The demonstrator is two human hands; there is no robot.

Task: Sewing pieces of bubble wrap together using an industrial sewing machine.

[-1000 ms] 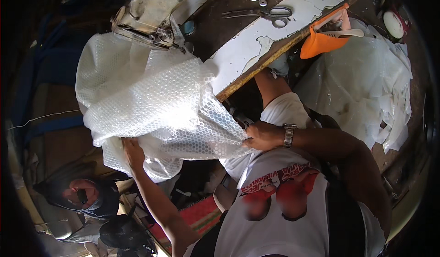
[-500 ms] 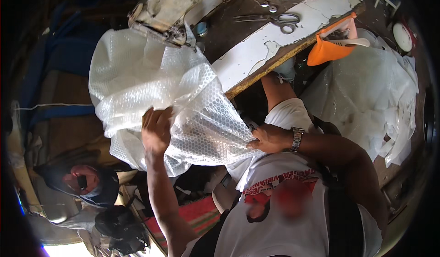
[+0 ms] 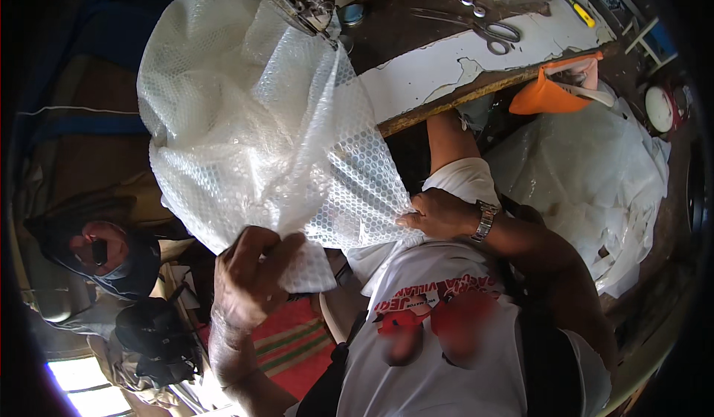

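Observation:
A large sheet of clear bubble wrap [image 3: 230,120] hangs in loose folds from beneath the sewing machine head [image 3: 297,4] toward my lap. My left hand [image 3: 249,272] is closed on the wrap's lower left part, its fingers curled and slightly blurred. My right hand [image 3: 440,215], with a metal watch on its wrist, pinches the right edge of the wrap close to my waist. Between the two hands the wrap is drawn fairly taut, and a raised fold runs up to the machine's needle area.
Black scissors [image 3: 487,30] and a yellow cutter [image 3: 582,13] lie on the worn white tabletop [image 3: 416,75]. An orange pouch [image 3: 547,94] hangs at its edge. More clear plastic sheeting [image 3: 573,179] is heaped at the right. Dark bags [image 3: 152,335] sit at the lower left.
My left hand has moved down toward me, drawing the near part of the bubble wrap with it. My right hand keeps its pinch at the edge. The whole view has shifted slightly.

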